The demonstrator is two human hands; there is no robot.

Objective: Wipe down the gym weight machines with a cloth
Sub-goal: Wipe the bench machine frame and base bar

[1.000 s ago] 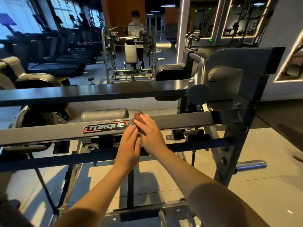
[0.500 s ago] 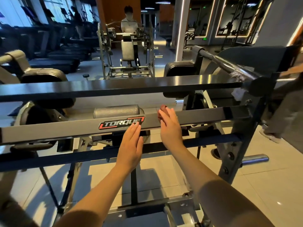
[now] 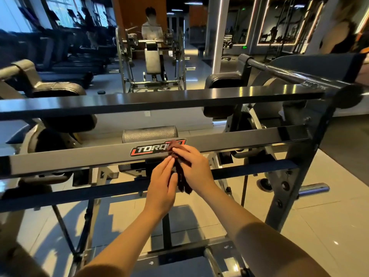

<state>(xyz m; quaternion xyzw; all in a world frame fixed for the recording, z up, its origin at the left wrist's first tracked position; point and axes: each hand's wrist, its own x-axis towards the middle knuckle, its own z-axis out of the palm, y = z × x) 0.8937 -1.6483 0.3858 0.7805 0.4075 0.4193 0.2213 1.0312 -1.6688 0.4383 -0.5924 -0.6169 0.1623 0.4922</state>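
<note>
Head view: the right hand (image 3: 192, 168) gripped a dark red cloth (image 3: 182, 181) bunched in its curled fingers. The top of the wad lay against the grey bar (image 3: 79, 159) at the right end of its logo (image 3: 148, 150), and the tail hung below. The left hand (image 3: 162, 186), fingers straight and together, touched the cloth with its fingertips from the left. The bar ran left to right across the machine, directly beyond both hands, with the right hand nearer to it. A wiping stroke would likely follow that long axis: a long bare stretch lay to the left, and a shorter one to the right ended at the dark upright (image 3: 289, 188). Gaps separated the bar from an upper bar (image 3: 139, 102) and a lower bar (image 3: 69, 193), leaving room for fingers over either edge. A roller pad (image 3: 149, 133) sat just behind. A person (image 3: 151, 31) stood at another machine well beyond.
</note>
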